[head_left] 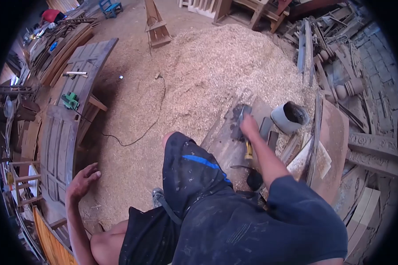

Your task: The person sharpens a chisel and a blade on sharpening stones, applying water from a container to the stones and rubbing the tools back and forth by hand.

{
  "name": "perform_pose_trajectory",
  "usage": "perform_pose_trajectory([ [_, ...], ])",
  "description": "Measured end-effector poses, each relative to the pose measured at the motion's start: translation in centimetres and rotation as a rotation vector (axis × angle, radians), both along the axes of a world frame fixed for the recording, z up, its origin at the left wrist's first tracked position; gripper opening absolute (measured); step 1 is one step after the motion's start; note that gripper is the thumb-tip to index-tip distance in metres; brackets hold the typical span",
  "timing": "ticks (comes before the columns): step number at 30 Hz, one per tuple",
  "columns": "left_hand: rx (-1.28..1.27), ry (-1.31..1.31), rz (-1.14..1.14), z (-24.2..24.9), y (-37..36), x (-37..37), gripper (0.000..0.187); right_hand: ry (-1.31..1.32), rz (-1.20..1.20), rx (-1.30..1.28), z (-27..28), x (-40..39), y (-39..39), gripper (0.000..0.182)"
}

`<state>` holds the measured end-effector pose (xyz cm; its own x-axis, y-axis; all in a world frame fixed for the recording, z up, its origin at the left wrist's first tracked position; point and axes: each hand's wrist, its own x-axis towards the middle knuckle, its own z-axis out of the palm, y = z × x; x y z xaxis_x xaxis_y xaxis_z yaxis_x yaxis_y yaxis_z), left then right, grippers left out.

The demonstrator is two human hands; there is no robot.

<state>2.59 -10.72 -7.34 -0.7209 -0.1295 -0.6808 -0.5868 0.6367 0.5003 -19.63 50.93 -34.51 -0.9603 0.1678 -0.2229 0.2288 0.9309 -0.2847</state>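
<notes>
Over the board (217,134), right hand (249,125), metal piece (243,112) projecting past grip

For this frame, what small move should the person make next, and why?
Probably bring the left hand over to steady the dark block on the board. The right hand is alone at that block, while the left appears empty, held out to the other side.

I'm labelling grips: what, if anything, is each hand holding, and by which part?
The right hand appears to hold a thin grey piece by its near end; what it is cannot be told. The left hand holds nothing.
</notes>
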Motion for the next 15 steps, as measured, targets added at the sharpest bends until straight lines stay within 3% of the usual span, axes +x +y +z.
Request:
perform_pose_trajectory([
  [3,0.019,0.047,0.022,0.4,-0.1,0.3,0.069,0.012,0.033,0.016,0.4,3.1,-0.7,0.030],
  [9,-0.019,-0.012,-0.002,-0.4,0.1,0.4,0.070,-0.022,-0.090,-0.015,-1.0,-2.0,0.9,0.031],
  [12,0.054,0.041,0.036,0.0,0.0,0.3,0.070,-0.007,-0.023,0.033,0.1,2.9,-0.8,0.024],
  [15,0.032,0.032,0.040,-0.3,-0.2,0.7,0.069,0.018,-0.042,-0.016,0.0,1.5,0.0,0.025],
])
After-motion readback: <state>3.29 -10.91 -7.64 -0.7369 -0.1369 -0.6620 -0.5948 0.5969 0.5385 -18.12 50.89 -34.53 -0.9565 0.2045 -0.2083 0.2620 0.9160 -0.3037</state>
